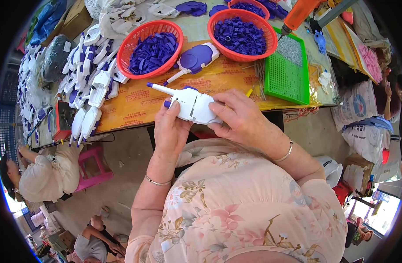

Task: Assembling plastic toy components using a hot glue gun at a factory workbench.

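Observation:
Both hands hold a white plastic toy casing (194, 105) just over the table's near edge. It has a thin stem with a purple tip pointing left and a narrow slot across its face. My left hand (172, 127) grips the stem end, its thumb beside a small purple knob. My right hand (244, 115) closes on the rounded end with thumb and fingers. Just beyond lies a similar casing (195, 59) with a purple oval panel. The underside of the held casing is hidden.
Red baskets (121, 56) (214, 46) hold small purple plastic pieces. A green tray (306, 83) holds small silvery parts, below an orange power screwdriver (299, 15). White-and-purple casings (98, 90) pile up at the left. A person (93, 243) sits behind, near a pink stool (95, 168).

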A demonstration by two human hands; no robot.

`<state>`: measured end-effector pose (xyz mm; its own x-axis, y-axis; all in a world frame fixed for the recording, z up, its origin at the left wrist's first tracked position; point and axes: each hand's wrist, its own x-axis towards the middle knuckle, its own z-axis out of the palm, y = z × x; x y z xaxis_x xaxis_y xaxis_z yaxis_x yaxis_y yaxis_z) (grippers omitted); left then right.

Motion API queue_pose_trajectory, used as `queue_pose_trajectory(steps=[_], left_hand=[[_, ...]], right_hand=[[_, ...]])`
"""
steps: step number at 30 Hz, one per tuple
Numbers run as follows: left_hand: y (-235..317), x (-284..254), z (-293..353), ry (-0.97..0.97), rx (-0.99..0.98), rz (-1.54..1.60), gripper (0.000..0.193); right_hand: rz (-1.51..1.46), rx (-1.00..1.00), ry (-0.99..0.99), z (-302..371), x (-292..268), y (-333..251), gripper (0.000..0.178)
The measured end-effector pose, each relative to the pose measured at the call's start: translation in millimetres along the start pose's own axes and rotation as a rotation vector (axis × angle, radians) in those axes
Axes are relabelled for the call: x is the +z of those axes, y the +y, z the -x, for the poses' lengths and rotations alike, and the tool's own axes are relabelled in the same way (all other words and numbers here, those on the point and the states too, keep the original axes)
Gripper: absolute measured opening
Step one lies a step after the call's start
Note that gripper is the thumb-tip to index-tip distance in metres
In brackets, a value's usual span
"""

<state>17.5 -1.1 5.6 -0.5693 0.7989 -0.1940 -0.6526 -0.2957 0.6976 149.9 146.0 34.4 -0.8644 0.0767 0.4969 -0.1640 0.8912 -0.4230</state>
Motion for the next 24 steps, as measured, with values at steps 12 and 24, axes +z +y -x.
queue_pose_trajectory(steps=[12,24], left_hand=[[-6,10,-1,0.026,0.052,0.024,0.040],[-13,8,-27,0.013,0.021,0.011,0.045]], right_hand=[[-0.003,-0.043,0.130,-5,15,7,0.047],[0.250,0.239,1.033,-1,-93,58,0.055]])
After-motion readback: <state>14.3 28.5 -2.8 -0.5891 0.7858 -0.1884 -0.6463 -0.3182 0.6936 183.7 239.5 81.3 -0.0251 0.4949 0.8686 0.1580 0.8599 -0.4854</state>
